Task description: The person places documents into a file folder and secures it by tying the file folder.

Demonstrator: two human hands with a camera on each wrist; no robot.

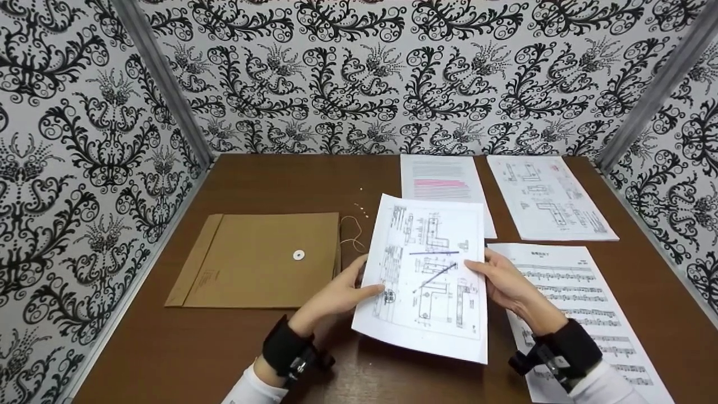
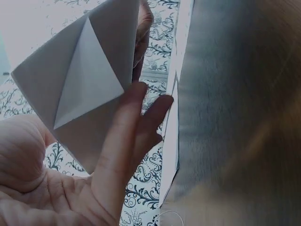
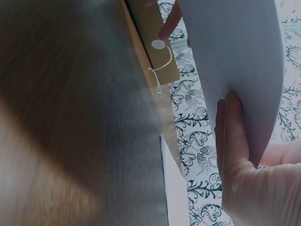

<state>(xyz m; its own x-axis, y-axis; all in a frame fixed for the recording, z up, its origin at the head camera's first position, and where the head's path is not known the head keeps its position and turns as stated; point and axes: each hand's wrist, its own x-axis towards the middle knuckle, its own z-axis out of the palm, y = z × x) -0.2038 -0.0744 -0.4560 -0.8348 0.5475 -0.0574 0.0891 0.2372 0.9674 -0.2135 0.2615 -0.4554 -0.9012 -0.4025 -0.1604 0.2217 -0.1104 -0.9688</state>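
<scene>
Drawing sheet [image 1: 429, 275] is lifted off the table [image 1: 168, 348] between my hands: left hand [image 1: 336, 294] and right hand [image 1: 505, 283] pinch its side edges. I judge it mid-carry; next calls for steady aim toward the envelope [image 1: 258, 261]

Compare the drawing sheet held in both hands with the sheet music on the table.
The drawing sheet is lifted off the table, gripped by both hands; the sheet music lies flat. The drawing sheet shows technical diagrams with pen strokes; the sheet music shows staves. Both are white printed pages.
</scene>
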